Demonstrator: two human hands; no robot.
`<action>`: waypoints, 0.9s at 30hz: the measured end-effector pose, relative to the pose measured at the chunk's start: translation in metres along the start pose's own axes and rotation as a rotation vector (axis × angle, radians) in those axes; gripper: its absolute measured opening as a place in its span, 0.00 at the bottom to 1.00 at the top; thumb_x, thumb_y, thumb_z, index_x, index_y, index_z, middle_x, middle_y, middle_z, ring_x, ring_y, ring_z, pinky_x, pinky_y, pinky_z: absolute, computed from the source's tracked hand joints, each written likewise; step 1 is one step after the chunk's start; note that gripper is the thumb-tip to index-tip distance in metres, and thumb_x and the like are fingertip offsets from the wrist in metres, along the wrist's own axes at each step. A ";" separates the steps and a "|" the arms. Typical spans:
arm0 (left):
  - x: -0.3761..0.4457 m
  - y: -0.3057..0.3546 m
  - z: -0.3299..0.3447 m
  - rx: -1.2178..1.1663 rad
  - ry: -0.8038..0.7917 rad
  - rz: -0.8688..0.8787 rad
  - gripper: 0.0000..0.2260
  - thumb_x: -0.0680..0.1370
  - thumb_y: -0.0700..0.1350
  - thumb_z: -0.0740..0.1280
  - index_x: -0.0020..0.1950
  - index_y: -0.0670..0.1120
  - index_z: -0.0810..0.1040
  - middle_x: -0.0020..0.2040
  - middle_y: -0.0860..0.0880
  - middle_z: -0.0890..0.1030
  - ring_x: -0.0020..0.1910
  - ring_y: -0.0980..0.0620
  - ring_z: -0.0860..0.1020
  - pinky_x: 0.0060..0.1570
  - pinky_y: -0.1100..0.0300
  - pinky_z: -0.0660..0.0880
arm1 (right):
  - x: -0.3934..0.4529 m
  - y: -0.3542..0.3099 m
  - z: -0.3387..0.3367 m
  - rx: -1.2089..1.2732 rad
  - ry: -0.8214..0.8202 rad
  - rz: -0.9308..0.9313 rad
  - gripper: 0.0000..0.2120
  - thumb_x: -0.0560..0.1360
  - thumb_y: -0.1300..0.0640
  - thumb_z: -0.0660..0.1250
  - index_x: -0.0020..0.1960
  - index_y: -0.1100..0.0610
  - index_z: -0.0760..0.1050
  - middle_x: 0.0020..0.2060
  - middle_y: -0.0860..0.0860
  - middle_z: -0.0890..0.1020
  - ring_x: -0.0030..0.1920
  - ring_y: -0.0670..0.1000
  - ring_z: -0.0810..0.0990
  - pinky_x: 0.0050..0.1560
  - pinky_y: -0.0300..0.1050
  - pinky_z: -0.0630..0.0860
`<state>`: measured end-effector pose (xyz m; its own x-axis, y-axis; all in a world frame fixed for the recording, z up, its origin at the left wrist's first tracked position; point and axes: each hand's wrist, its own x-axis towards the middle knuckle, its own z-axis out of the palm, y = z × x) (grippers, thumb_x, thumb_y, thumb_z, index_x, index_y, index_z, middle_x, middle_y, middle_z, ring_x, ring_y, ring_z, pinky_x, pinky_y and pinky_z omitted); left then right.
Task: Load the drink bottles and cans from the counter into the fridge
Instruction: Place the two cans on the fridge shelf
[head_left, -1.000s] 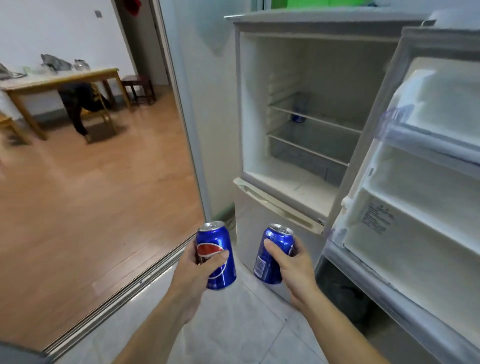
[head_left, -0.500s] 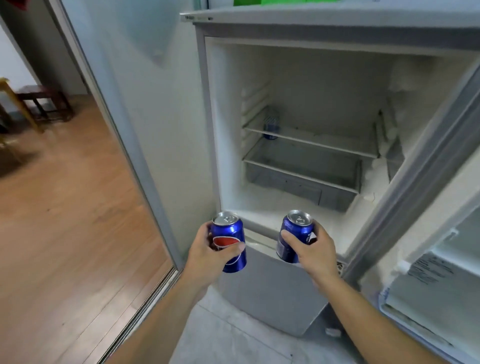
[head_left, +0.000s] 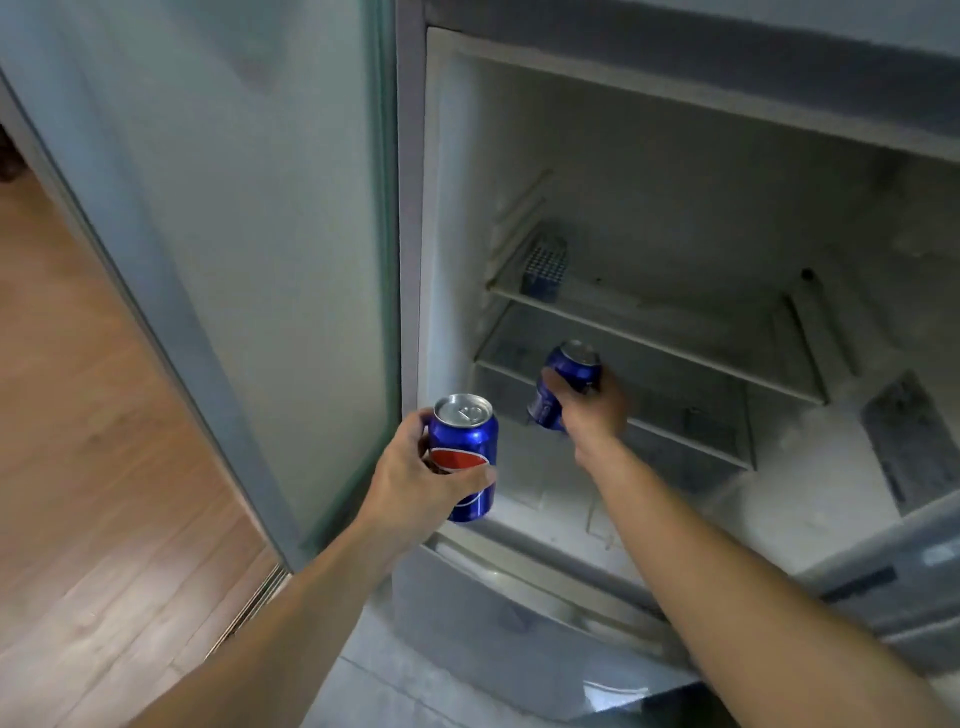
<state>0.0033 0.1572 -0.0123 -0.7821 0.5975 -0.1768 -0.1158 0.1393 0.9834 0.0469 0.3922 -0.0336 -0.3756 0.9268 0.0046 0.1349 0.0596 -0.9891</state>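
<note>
Two blue cola cans are in my hands in front of the open fridge (head_left: 691, 202). My left hand (head_left: 415, 473) grips one can (head_left: 465, 441) upright, just outside the fridge's lower left corner. My right hand (head_left: 592, 405) grips the other can (head_left: 569, 374), tilted, inside the compartment in front of the lower glass shelf (head_left: 675, 395). A small blue object (head_left: 544, 267) stands at the back left on the upper shelf; whether it is a can I cannot tell.
A frosted glass sliding door panel (head_left: 234, 260) stands directly left of the fridge. Wooden floor (head_left: 78, 467) lies beyond it at the left. The fridge door edge (head_left: 893, 587) shows at the lower right. The closed lower drawer front (head_left: 498, 608) sits below the compartment.
I have moved closer to the fridge. My right hand has reached forward with its can into the compartment. My left hand with its can has risen slightly toward the fridge's edge.
</note>
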 end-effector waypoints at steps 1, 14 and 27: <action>0.007 0.002 0.001 -0.016 0.001 -0.004 0.36 0.52 0.56 0.81 0.58 0.63 0.73 0.49 0.59 0.83 0.49 0.57 0.82 0.47 0.58 0.80 | 0.015 -0.001 0.011 0.020 0.003 -0.013 0.22 0.64 0.50 0.80 0.55 0.50 0.79 0.47 0.47 0.84 0.44 0.45 0.82 0.44 0.40 0.77; 0.065 0.022 0.024 0.024 -0.001 -0.013 0.32 0.65 0.46 0.81 0.62 0.59 0.69 0.55 0.58 0.78 0.54 0.55 0.77 0.48 0.62 0.75 | 0.131 -0.026 0.106 -0.012 -0.065 -0.015 0.06 0.76 0.60 0.71 0.41 0.54 0.77 0.32 0.41 0.77 0.28 0.40 0.80 0.23 0.25 0.70; 0.080 0.021 0.039 0.009 -0.022 -0.046 0.31 0.66 0.46 0.80 0.65 0.55 0.71 0.56 0.56 0.79 0.57 0.53 0.78 0.53 0.59 0.74 | 0.049 -0.018 0.033 -0.021 -0.272 -0.020 0.09 0.78 0.61 0.66 0.45 0.49 0.80 0.40 0.44 0.84 0.42 0.42 0.82 0.44 0.41 0.78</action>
<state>-0.0373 0.2385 -0.0077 -0.7626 0.6072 -0.2230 -0.1461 0.1741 0.9738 -0.0042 0.4245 -0.0205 -0.6106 0.7918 -0.0187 0.1428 0.0868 -0.9859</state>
